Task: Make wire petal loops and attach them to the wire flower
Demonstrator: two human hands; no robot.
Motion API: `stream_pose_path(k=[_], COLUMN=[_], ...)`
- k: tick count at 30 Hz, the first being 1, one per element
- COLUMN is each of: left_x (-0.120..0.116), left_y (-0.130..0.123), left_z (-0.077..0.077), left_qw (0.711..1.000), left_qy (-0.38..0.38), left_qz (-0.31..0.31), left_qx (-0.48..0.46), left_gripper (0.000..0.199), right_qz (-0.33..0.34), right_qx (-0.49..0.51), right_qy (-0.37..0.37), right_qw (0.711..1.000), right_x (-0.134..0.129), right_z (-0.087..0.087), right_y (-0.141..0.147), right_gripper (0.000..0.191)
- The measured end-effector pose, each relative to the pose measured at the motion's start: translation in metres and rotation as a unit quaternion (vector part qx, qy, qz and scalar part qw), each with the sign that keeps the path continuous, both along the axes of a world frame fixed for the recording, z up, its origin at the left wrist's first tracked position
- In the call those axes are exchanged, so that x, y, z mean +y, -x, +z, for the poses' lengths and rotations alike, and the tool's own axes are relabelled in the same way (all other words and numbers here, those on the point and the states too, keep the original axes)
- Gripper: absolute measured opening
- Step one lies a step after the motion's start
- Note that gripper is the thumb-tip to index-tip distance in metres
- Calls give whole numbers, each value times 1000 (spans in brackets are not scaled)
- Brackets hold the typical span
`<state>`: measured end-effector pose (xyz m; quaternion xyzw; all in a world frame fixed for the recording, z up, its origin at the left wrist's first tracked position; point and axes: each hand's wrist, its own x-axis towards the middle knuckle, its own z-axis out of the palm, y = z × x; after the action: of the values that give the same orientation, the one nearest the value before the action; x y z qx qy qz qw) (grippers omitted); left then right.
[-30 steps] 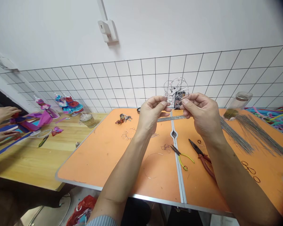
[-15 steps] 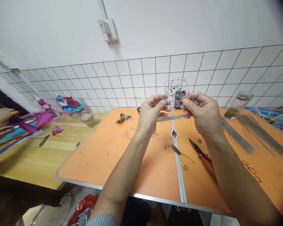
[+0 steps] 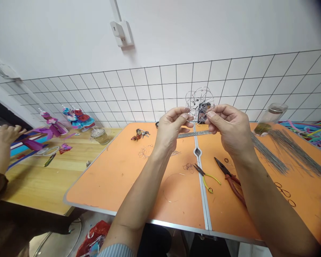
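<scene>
Between my hands, raised above the orange table (image 3: pixel 101 182), is a round openwork shape of bent thin wire (image 3: pixel 200 93) with several loops. My left hand (image 3: pixel 173 125) pinches its left side between thumb and fingers. On its right side, my right hand (image 3: pixel 226 123) grips the wire the same way. A dark phone-like object (image 3: pixel 203 112) stands behind the loops, partly covered by them. Below my hands lie yellow-handled pliers (image 3: pixel 207 176), larger red-handled pliers (image 3: pixel 230 180), a small coil of wire (image 3: pixel 188 167) and a curved wire piece (image 3: pixel 167 185).
Bundles of straight wire (image 3: pixel 270 153) lie at right, near a glass jar (image 3: pixel 271 119) and coloured pipe cleaners (image 3: pixel 310 132). Keys (image 3: pixel 141 134) rest at the table's far left. At the wooden table (image 3: pixel 69 178), a co-worker's hand (image 3: pixel 6 135) is near purple ribbons and dolls.
My hands and the wire shape stay almost still. At the left, the co-worker's hand and sleeve have shifted, and the purple ribbons have moved.
</scene>
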<state>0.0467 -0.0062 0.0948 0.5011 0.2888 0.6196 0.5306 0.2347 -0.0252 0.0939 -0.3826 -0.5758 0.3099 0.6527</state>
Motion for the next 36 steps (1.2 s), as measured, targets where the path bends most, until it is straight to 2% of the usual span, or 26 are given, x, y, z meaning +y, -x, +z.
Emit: stream_pose_path(k=[14, 22, 36], left_x=[-1, 1, 2], left_y=[0, 1, 3], left_z=[1, 0, 0], left_qw=[1000, 1000, 1000], left_qy=[3, 0, -3], left_qz=[-3, -3, -22], left_qx=[9, 11, 22], left_gripper=[22, 16, 21], right_qz=[1, 1, 1], right_qx=[0, -1, 0], right_qy=[-1, -6, -4], right_qw=[1000, 1000, 1000], right_x=[0, 1, 1], right_z=[1, 0, 0], right_y=[1, -1, -1], right_gripper=[21, 19, 16])
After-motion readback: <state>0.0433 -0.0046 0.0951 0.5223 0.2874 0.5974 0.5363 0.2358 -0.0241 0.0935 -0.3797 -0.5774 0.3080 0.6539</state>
